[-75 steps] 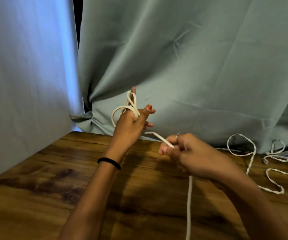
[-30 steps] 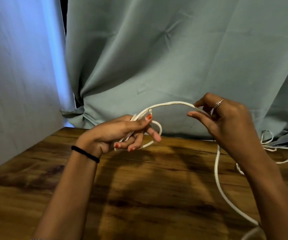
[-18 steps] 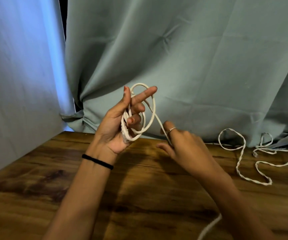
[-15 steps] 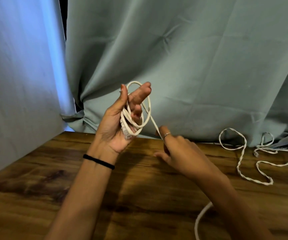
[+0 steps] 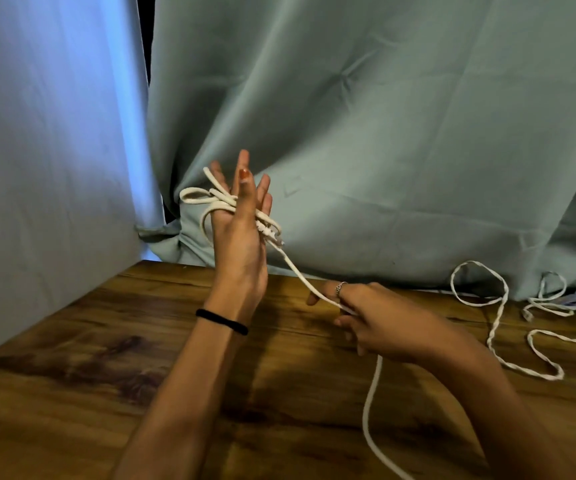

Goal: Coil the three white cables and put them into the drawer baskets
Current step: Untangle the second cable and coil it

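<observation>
— Cable (image 5: 299, 271), white: location?
— Loops wound round raised left hand (image 5: 241, 244), fingers straight, pointing up. Free strand runs taut, slanting down-right to right hand (image 5: 383, 323), which pinches it above table (image 5: 72, 375), then trails nearward.

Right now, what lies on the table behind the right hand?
Loose white cable loops, partly twisted, lie on the table by the curtain. Where their ends go under the curtain folds cannot be seen.

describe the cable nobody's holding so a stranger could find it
On the wooden table, look to the far right, by the curtain. The loose cable lies there in loops, partly twisted on itself; the other cable runs between the left hand and right hand.
</observation>
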